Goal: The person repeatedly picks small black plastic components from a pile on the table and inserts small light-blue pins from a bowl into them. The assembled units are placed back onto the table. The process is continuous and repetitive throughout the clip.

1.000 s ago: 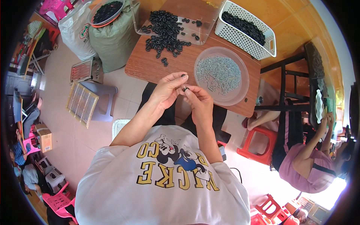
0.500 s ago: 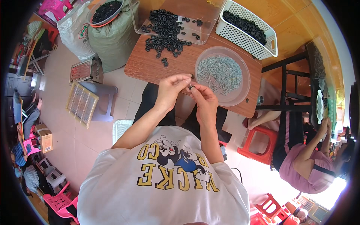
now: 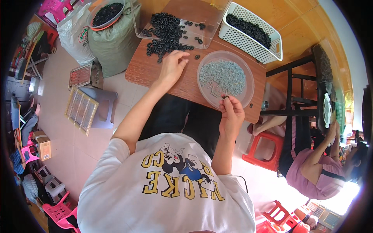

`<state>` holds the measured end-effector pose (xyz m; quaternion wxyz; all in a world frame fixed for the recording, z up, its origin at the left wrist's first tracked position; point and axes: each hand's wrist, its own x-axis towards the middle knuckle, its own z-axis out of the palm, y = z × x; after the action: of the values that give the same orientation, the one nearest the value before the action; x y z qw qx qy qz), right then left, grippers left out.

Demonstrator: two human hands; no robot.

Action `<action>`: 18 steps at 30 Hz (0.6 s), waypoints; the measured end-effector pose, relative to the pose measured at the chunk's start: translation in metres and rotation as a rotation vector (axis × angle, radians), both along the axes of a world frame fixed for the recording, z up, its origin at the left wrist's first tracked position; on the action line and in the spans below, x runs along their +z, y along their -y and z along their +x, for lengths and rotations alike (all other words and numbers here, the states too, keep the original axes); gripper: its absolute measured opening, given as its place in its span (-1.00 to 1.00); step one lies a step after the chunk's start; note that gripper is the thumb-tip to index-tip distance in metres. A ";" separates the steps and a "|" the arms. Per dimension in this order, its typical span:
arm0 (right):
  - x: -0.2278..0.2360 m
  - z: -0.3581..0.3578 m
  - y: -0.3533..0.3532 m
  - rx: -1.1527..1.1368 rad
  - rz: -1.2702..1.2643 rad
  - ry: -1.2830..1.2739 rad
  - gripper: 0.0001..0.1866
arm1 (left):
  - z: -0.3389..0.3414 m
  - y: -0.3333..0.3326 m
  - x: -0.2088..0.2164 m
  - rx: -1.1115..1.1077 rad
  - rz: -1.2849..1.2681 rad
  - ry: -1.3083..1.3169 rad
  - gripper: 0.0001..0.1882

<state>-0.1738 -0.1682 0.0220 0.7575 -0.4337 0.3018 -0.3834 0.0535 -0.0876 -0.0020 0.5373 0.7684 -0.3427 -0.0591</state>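
My left hand [image 3: 173, 69] hovers over the wooden table, just in front of a pile of small black oval parts with holes [image 3: 165, 33]. Its fingers are bent and slightly apart, with nothing visible in them. At the near edge of a round translucent basin [image 3: 248, 70], my right hand [image 3: 232, 113] pinches a small black part [image 3: 225, 97] between thumb and fingertips. Many small silvery screws [image 3: 225, 75] fill the basin floor. One loose black part [image 3: 197, 56] lies between my left hand and the basin.
A clear plastic bin [image 3: 208, 40] lies open behind the pile. White perforated basket [image 3: 248, 50] holds more black parts, back right. Bulging sacks [image 3: 116, 52] stand left of the wooden table [image 3: 136, 70]. At right, a person [image 3: 314, 174] sits near a red stool [image 3: 262, 149].
My hands, together before, have parted. The left moved up and left toward the black pile; the right moved right and down to the basin's near rim, holding a small black part.
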 end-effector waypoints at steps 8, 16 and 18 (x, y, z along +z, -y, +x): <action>0.000 -0.014 -0.001 -0.023 0.003 -0.020 -0.89 | 0.037 0.043 -0.004 -0.281 0.245 0.385 -0.80; 0.003 -0.008 -0.006 0.034 -0.005 -0.042 -0.89 | 0.027 0.040 -0.013 -0.248 0.388 0.403 -0.78; 0.004 -0.005 -0.007 0.048 -0.010 -0.041 -0.89 | 0.027 0.039 -0.012 -0.273 0.381 0.404 -0.76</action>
<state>-0.1790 -0.1607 0.0256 0.7580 -0.4525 0.3048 -0.3574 0.0805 -0.1268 -0.0136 0.2917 0.7982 -0.5255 -0.0399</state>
